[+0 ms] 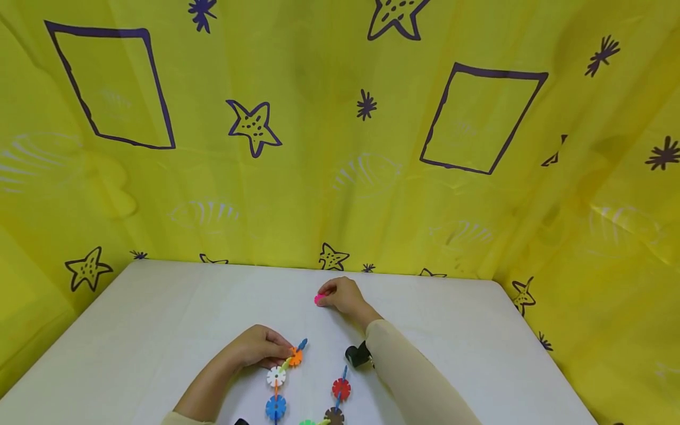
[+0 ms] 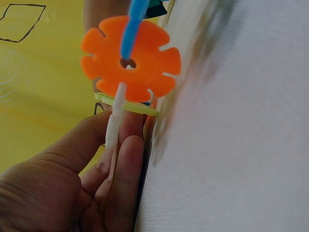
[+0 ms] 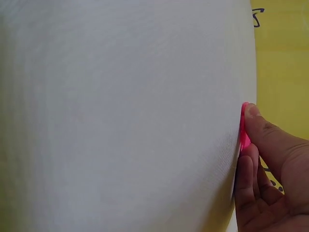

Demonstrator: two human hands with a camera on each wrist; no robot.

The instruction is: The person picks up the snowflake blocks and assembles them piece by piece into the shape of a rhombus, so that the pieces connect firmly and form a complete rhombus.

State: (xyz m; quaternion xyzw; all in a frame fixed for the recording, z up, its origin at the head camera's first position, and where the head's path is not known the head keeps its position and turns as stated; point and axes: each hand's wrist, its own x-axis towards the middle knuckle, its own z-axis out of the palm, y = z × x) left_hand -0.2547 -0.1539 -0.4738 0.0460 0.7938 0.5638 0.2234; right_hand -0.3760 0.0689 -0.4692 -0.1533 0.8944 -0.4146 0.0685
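Observation:
Near the back of the white table, my right hand (image 1: 345,295) pinches a pink notched plastic disc (image 1: 319,298) between thumb and fingers. In the right wrist view this pink disc (image 3: 245,128) appears edge-on against the tabletop. My left hand (image 1: 260,345) pinches one end of a chain of interlocking notched discs. At that end are an orange disc (image 1: 296,356) and a blue disc (image 1: 303,343) seen edge-on. A yellow-green disc (image 2: 130,104) sits by the left fingertips, below the orange disc (image 2: 154,43). White (image 1: 276,376) and blue (image 1: 275,407) discs follow toward me.
The chain's other side holds a red disc (image 1: 342,388) and a brown disc (image 1: 334,415); a green disc (image 1: 308,422) is cut off by the frame. A black device (image 1: 357,356) is by the right sleeve. Yellow patterned cloth (image 1: 297,195) hangs around the white table (image 1: 202,295).

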